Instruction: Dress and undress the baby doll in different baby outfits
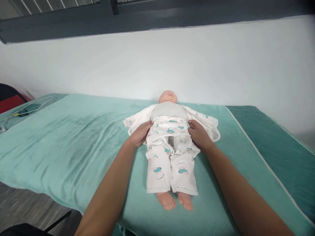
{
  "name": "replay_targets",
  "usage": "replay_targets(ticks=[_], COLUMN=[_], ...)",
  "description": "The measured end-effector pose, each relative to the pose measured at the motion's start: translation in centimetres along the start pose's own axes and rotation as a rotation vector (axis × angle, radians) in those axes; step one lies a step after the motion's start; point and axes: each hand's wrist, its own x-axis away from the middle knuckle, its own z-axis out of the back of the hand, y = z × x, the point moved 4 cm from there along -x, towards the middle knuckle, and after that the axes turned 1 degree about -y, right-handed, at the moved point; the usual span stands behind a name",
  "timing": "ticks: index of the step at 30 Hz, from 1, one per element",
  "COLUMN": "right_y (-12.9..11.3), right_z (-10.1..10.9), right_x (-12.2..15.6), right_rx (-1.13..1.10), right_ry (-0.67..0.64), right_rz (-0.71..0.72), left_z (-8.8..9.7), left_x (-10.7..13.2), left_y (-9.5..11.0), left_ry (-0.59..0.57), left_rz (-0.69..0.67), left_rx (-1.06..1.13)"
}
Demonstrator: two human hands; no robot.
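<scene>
While the left hand (142, 133) and right hand (199, 134) curl, perhaps pinching, I cannot tell, beside the printed cloth (169, 127), an even, gentle grip should suit. The doll (169, 109) lies between them, face-up on the green blanket (81, 144).

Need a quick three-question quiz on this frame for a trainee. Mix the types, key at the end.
1. True or false: the feet of the doll are covered by socks.

2. Where are the left hand and the right hand?
A) Both at its feet
B) One at each side of its waist
C) Both raised well above it

3. Fill the gap: the head of the doll lies toward the white ____.

Key:
1. False; they show bare below the pants.
2. B
3. wall
</scene>
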Motion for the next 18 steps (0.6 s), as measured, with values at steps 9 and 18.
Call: replay_targets(ticks=[9,18], right_y=[-0.9,-0.8], right_z=[0.1,0.9], right_x=[0.5,1.2], right_rx=[-0.06,0.045], right_ry=[0.021,-0.053], right_rz=[-0.038,-0.215], left_z=[0.1,0.7], left_x=[-0.1,0.3], left_y=[-0.1,-0.5], left_ry=[-0.035,-0.049], left_rz=[-0.018,0.029], left_rx=[0.053,-0.002])
